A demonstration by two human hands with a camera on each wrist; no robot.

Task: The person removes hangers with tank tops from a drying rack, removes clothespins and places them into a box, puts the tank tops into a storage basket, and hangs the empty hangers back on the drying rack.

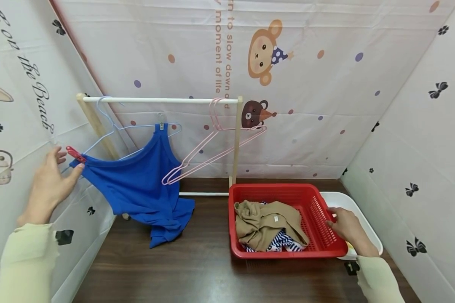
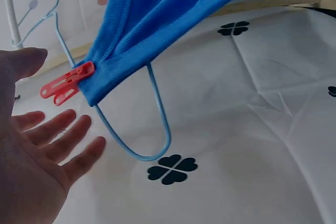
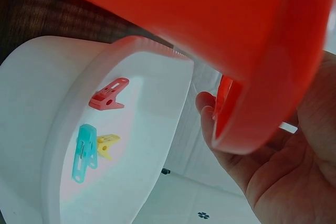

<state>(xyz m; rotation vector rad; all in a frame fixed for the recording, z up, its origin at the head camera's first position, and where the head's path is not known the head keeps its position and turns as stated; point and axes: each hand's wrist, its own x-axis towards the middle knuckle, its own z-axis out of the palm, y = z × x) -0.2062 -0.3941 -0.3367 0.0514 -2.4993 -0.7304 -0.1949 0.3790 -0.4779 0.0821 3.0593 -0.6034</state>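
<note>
A blue garment (image 1: 144, 181) hangs from a light blue hanger (image 1: 110, 134) on the rack. A red clothespin (image 2: 68, 82) clips its left corner to the hanger, and a grey clip (image 1: 161, 125) holds the other strap. My left hand (image 1: 53, 181) is beside the red clothespin with its fingers spread, holding nothing. At the right, my right hand (image 1: 346, 227) grips the right rim of the red basket (image 1: 284, 255), fingers curled over the edge. Inside the basket lie a tan garment (image 1: 269, 219) and a navy-and-white striped cloth (image 1: 282, 240).
Pink hangers (image 1: 197, 155) hang at the right end of the white rod (image 1: 155, 100). Behind the basket's right side stands a white basin (image 1: 364, 219), holding a red clothespin (image 3: 109, 94), a teal clothespin (image 3: 85, 153) and a yellow clothespin (image 3: 108, 145). Printed cloth walls surround the brown table (image 1: 167, 273).
</note>
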